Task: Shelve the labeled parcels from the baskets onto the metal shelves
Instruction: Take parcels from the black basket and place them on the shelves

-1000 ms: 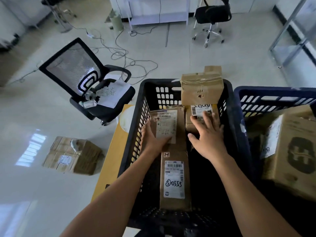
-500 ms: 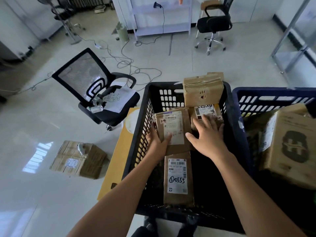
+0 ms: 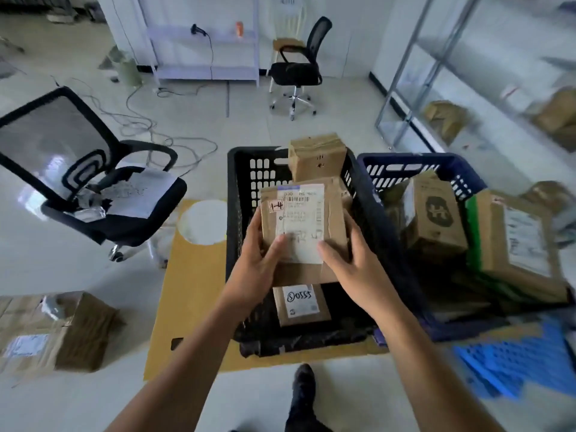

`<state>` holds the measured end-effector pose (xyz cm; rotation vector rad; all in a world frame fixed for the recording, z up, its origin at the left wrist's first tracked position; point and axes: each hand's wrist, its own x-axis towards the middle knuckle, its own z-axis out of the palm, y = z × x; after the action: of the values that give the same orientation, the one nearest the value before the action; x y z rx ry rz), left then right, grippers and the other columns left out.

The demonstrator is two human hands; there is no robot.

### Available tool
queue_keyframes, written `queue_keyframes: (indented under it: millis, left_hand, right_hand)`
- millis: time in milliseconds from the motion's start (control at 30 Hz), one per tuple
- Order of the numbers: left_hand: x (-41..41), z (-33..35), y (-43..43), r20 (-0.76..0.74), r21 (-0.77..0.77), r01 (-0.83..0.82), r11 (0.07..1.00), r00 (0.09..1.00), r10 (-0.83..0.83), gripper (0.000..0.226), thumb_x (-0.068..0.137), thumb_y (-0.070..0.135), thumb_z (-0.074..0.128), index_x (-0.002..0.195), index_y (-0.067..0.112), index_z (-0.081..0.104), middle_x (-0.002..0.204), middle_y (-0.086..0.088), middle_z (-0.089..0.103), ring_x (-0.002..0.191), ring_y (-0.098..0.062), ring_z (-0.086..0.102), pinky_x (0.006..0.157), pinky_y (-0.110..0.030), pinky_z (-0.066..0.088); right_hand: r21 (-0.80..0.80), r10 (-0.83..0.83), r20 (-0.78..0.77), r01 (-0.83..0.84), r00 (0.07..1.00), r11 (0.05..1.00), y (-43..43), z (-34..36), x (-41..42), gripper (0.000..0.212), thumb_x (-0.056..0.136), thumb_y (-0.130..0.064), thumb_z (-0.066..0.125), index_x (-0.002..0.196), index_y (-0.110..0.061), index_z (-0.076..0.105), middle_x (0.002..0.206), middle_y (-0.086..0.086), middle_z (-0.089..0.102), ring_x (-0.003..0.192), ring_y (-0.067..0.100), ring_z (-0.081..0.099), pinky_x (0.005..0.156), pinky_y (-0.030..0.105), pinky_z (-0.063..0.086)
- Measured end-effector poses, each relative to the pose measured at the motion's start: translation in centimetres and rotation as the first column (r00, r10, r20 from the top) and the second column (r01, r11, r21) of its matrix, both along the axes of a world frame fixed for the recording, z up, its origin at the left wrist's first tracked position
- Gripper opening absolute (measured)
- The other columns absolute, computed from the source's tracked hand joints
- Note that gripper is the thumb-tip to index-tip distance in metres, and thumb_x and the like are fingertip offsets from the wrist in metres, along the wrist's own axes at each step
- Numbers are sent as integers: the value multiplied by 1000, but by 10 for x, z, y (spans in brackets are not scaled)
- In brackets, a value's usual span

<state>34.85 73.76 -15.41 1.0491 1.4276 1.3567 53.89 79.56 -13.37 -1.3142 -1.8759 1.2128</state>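
A flat brown parcel with a white label and a small tag reading "1-4" is held up above the black basket. My left hand grips its lower left edge and my right hand grips its lower right edge. Beneath it in the basket lies a parcel with "0555" handwritten on its label. A third brown box leans on the basket's far wall. The blue basket to the right holds several cardboard boxes. Metal shelves stand at the far right with parcels on them.
A black mesh office chair stands to the left, a taped box lies on the floor at lower left. Yellow cardboard lies under the black basket. Cables trail across the floor; a second chair stands farther back. A blue perforated panel lies at lower right.
Both hands have closed on the "1-4" parcel and lifted it out of the black basket. The view has risen, showing the shelves and more of the blue basket.
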Motion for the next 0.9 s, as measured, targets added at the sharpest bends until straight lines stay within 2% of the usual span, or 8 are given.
queue_keyframes:
  millis: [67,200,333,500,600,733,900]
  left_hand:
    - [1,3,-20,23,44,56,997,998,-57,63,106,29,54,161,30,24,140,21,60,127,1,58,104,-26,52]
    - [15,-11,-69,44,79,149,986,987,-153,61,105,43,51,161,35,27,152,17,50,138,-5,50,112,-40,47]
    - [35,-19,-102,-167,25,330,944,932,-322,68,96,67,50,156,53,24,158,20,40,143,-10,45,109,-49,49]
    - [88,-23,-123,-328,-95,607,789,729,-600,79,87,82,41,157,55,16,158,15,42,141,-11,46,110,-52,47]
    - [131,-16,-144,-400,-140,710,690,597,-695,71,94,65,47,158,51,18,157,15,44,139,-10,47,111,-45,46]
    - [184,-20,-170,-574,-152,774,614,437,-693,60,101,51,52,156,31,39,154,6,48,140,-16,44,114,-47,42]
    - [244,-41,-215,-653,-176,856,486,268,-709,60,100,48,55,153,23,44,163,2,36,151,-17,32,120,-48,36]
  right_hand:
    - [30,-81,-11,81,997,996,-32,6,5,76,98,-45,66,161,-43,23,126,-39,55,111,-27,53,85,3,48]
    - [87,-258,-38,261,965,961,-100,4,26,72,99,-40,66,161,-33,29,133,-36,56,126,-17,52,99,10,47]
    - [101,-411,-44,413,911,905,-160,1,61,73,98,-37,64,162,-27,30,141,-26,57,126,-11,56,92,9,50]
    - [66,-619,-19,619,785,783,-244,-16,121,67,99,-45,63,158,-35,34,138,-17,64,121,1,65,94,26,59]
    - [27,-754,-28,754,657,656,-293,-30,152,57,103,-36,62,155,-39,39,134,-17,67,117,3,67,97,37,60]
    - [-22,-869,-62,870,490,492,-358,-48,186,61,97,-45,59,154,-41,38,130,-15,69,114,9,70,95,47,61]
    - [-91,-954,-110,953,278,288,-452,-70,222,67,91,-57,59,153,-47,37,124,-15,70,112,11,71,93,49,62]
